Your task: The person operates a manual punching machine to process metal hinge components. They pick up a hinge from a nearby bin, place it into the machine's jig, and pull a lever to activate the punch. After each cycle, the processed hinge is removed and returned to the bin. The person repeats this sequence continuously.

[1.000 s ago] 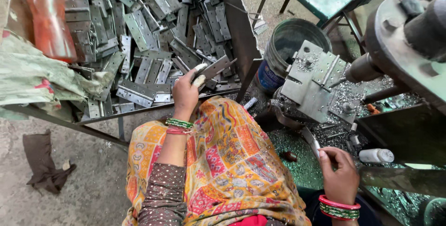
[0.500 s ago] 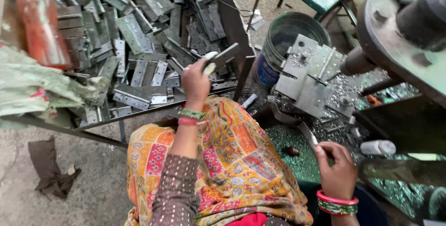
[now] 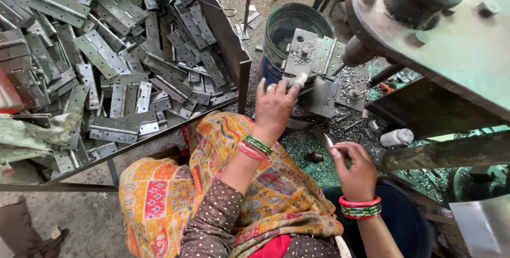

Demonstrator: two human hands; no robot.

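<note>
Having left the tray of hinges, the left hand now pinches one hinge against the drill fixture, loading it, while the right hand grips a flat tool.

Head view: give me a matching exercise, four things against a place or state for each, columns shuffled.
Things:
1. left hand
2. right hand
3. hinge pile
4. bucket

Places or states:
A. heaped in the metal tray on the left
B. holds a thin metal tool near the shavings
C. stands on the ground behind the jig plate
D. grips a hinge piece at the jig plate

Pairs: 1-D, 2-B, 3-A, 4-C
</note>
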